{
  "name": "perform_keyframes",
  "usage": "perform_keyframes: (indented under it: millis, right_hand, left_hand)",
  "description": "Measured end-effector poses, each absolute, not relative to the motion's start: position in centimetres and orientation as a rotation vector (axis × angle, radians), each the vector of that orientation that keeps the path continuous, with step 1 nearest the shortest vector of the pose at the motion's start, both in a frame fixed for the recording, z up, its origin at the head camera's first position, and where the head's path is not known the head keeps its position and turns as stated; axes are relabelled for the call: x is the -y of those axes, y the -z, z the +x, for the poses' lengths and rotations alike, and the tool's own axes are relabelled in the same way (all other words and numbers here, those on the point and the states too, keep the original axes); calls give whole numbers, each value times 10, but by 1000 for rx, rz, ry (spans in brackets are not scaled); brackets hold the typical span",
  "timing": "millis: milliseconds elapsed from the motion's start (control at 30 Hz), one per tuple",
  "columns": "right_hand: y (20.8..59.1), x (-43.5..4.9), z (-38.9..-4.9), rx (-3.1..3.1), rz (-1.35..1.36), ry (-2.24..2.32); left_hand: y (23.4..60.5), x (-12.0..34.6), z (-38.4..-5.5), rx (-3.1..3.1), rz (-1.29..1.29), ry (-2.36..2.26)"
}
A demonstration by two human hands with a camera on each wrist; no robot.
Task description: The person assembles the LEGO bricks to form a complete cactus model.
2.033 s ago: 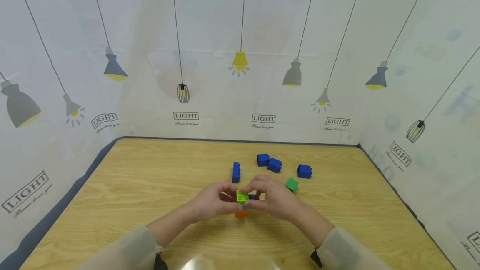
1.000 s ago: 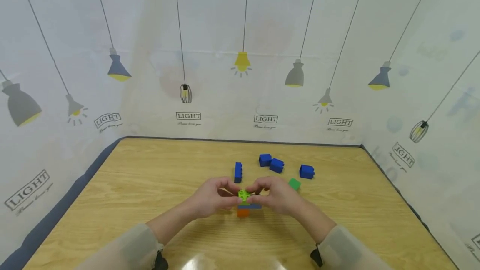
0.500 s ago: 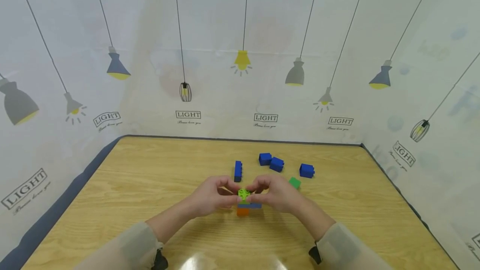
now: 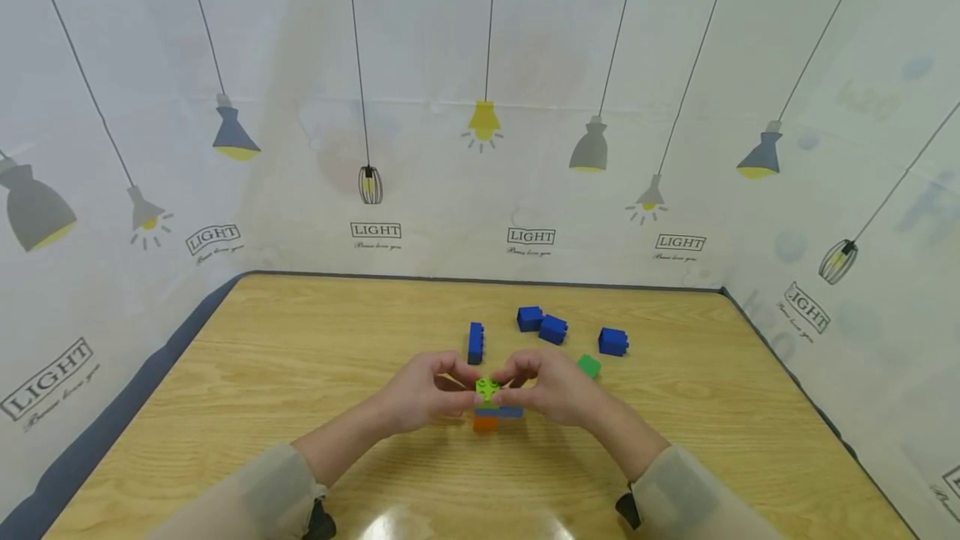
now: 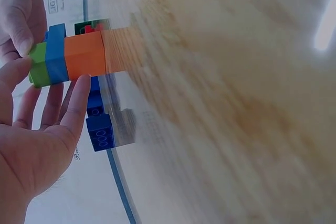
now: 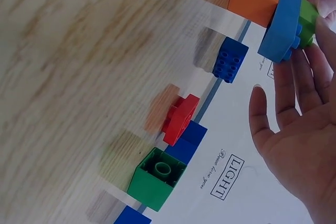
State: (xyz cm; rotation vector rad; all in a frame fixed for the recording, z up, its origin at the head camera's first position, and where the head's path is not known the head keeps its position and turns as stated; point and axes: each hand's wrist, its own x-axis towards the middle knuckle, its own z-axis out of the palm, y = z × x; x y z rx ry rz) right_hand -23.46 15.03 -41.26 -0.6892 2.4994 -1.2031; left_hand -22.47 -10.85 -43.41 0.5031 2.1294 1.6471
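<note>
A small stack stands on the table between both hands: a lime green brick (image 4: 487,391) on top, a longer light blue brick (image 4: 511,412) under it, and an orange brick (image 4: 485,424) at the bottom. The blue brick overhangs to the right, its bare studs showing in the right wrist view. My left hand (image 4: 422,392) pinches the lime brick from the left with thumb and fingers. From the right, my right hand (image 4: 553,390) pinches the same brick with thumb and index finger. Its other fingers are spread behind the stack (image 6: 286,87).
Beyond the hands lie a long dark blue brick (image 4: 476,343) and several shorter ones, among them one at the right (image 4: 613,342). A green brick (image 4: 589,367) lies beside the right hand. The right wrist view also shows a red brick (image 6: 181,119). Printed cloth walls (image 4: 450,190) enclose the table.
Two seconds ago the lime brick and the pieces below sat askew; now they stand squarely stacked. The right fingers have shifted left onto the lime brick. Over the last half second, almost nothing moved.
</note>
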Motion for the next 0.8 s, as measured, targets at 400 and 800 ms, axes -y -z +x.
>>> perform_keyframes:
  millis: [400,800]
  right_hand:
    - [420,-152,-232,-2539,-770,1206]
    - [417,-158,-231,-2526,-843,1194]
  left_hand:
    - [437,110,-223,-2127,534,-1640]
    - [439,110,-223,-2112,512,-1652]
